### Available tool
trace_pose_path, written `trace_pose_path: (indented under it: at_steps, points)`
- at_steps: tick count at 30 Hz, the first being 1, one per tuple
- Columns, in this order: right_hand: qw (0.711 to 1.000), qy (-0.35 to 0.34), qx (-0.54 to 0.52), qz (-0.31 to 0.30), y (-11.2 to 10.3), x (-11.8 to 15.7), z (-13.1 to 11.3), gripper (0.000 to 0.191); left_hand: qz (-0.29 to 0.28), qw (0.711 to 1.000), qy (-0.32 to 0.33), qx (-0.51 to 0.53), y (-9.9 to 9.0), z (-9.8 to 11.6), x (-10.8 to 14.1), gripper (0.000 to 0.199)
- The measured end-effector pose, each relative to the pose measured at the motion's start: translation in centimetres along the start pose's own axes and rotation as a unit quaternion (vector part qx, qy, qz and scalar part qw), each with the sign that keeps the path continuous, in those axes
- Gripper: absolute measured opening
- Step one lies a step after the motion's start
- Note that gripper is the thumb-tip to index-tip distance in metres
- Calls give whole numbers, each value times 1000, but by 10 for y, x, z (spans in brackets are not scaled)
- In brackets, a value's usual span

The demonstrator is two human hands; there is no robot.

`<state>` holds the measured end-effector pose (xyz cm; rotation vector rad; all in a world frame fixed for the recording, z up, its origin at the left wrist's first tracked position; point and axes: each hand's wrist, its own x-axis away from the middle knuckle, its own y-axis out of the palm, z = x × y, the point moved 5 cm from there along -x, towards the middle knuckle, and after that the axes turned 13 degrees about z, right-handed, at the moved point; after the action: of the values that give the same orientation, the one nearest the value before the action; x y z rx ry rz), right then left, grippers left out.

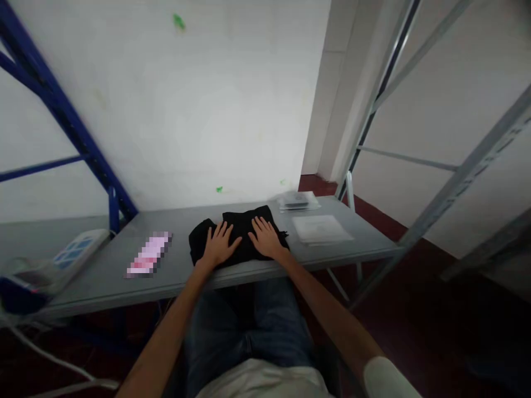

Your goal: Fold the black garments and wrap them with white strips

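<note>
A black folded cloth item, perhaps a garment (pixel 244 237), lies on the grey table (pixel 178 221) right in front of me. My left hand (pixel 218 244) rests flat on its left part, fingers spread and palm down. On its right part lies my right hand (pixel 265 237), also flat with the fingers apart. Neither hand grips anything. Small dark strands or a fringe stick out at the cloth's right edge. Its exact kind cannot be made out.
Right of the cloth lie flat clear plastic packets (pixel 319 229), with a further stack of packets (pixel 297 201) behind. A blurred-out pink phone-like rectangle (pixel 148 255) is on the left. Farther left stands a white device (pixel 78 254) with blue panels. Metal rack posts flank the table.
</note>
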<state>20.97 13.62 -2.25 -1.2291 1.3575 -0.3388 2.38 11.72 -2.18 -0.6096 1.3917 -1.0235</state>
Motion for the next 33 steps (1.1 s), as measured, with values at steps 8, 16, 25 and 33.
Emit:
trace_pose_path:
  at_steps: [8, 16, 25, 33]
  points:
    - [999, 34, 39, -15, 2, 14, 15, 79, -27, 999, -25, 17, 2, -21, 8, 88]
    - [998, 34, 43, -18, 2, 14, 14, 83, -2, 1000, -21, -2, 0, -31, 10, 75]
    - [995, 14, 9, 94, -10, 15, 9, 70, -27, 999, -18, -21, 2, -28, 9, 80]
    - [979, 59, 42, 188, -59, -37, 86, 57, 71, 997, 33, -2, -28, -7, 4, 70]
